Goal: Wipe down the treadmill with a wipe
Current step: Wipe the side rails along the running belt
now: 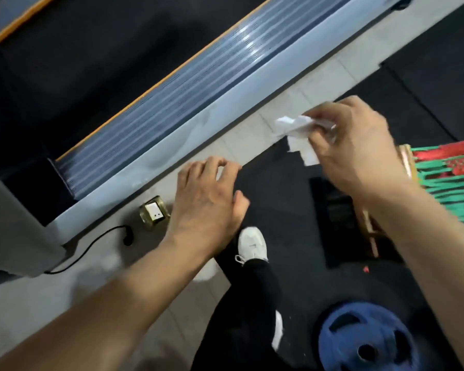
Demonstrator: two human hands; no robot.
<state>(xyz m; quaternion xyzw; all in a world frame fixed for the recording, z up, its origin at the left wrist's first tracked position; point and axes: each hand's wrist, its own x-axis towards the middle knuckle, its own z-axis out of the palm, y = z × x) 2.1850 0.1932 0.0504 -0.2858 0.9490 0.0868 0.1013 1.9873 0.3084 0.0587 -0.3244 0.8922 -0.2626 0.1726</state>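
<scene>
The treadmill runs diagonally from lower left to upper right, with a ribbed grey side rail point(188, 103) and a dark belt point(73, 62) beyond it. My right hand point(356, 145) is in the air to the right of the rail and pinches a crumpled white wipe point(296, 132). My left hand point(206, 199) hovers over the floor just beside the rail's lower edge, fingers loosely spread and holding nothing. The wipe is off the treadmill, over the floor strip.
A floor socket point(154, 212) with a black cable point(97, 245) lies beside the treadmill base. A blue weight plate point(364, 338) lies on the dark mat at the lower right. My white shoe point(252, 245) stands between them. A green and red cloth point(450, 178) is at the right edge.
</scene>
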